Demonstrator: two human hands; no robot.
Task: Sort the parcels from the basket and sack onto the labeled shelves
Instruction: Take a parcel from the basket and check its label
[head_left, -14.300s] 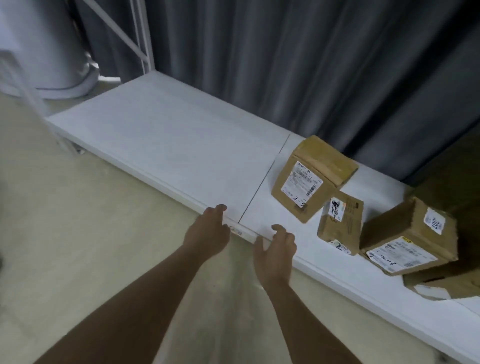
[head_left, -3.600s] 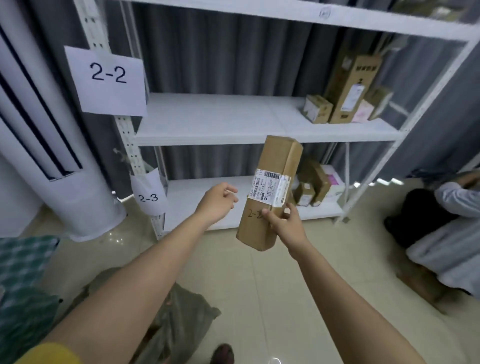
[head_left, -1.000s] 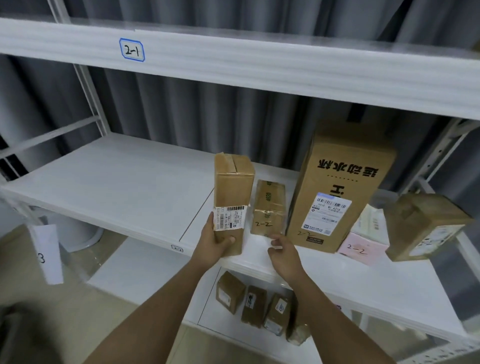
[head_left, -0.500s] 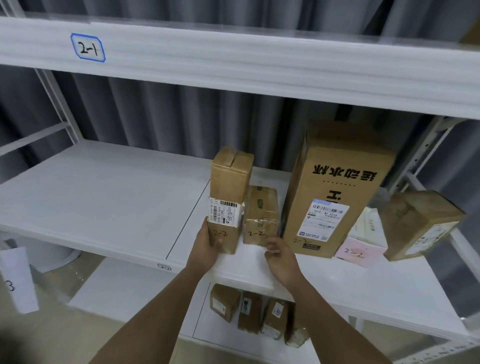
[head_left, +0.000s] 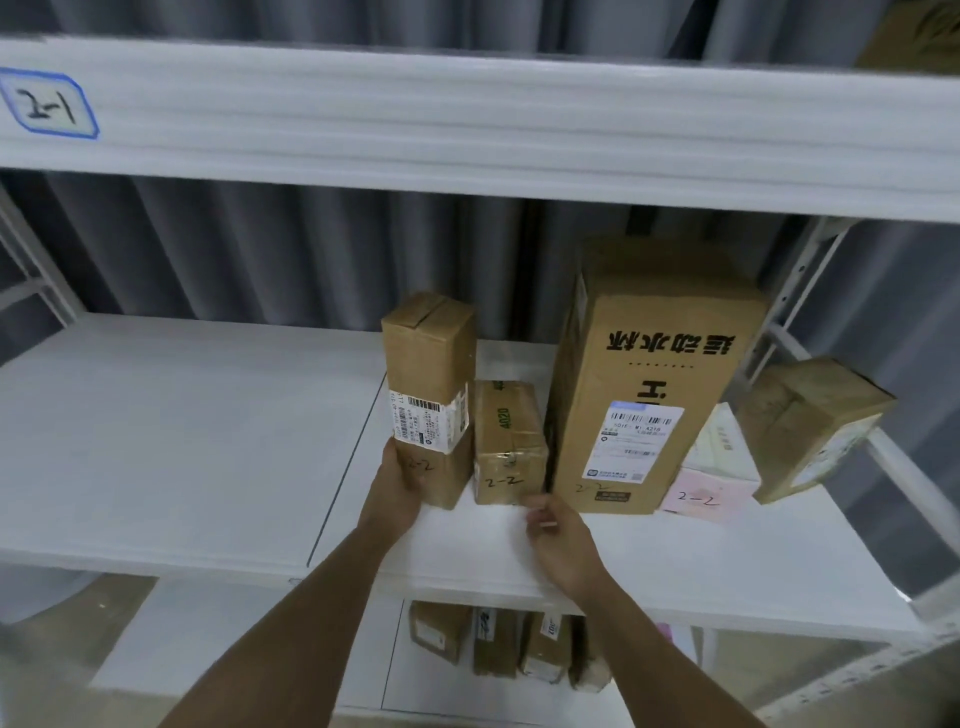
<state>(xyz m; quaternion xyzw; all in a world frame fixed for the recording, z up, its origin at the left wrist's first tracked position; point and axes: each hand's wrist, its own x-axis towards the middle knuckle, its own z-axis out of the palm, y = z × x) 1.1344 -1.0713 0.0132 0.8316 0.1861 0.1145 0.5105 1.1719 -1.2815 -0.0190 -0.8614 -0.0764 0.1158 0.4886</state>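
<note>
1. Holding the tall parcel (head_left: 428, 400) low on its left side, your left hand (head_left: 397, 486) has its fingers wrapped round the bottom corner. That grip is closed on the box.
2. Your right hand (head_left: 558, 530) hovers just in front of the row, over the middle shelf (head_left: 182, 441). Fingers loosely curled, holding nothing; whether a fingertip brushes the small parcel (head_left: 509, 441) I cannot tell.
3. Tall parcel stands upright on the shelf, long axis vertical, "2-2" written near its base. It lies directly ahead of your left hand, so the left is the nearer one.
4. Small parcel sits just beside it on the right, close enough that they look to be touching; also marked "2-2".
5. Farther right: the big carton (head_left: 654, 384), a pink box (head_left: 706, 493) and a tilted brown box (head_left: 815, 426).
6. Judgement: placement looks nearly done. Release calls for a straight pull-back, or the tall box may tip.
</note>
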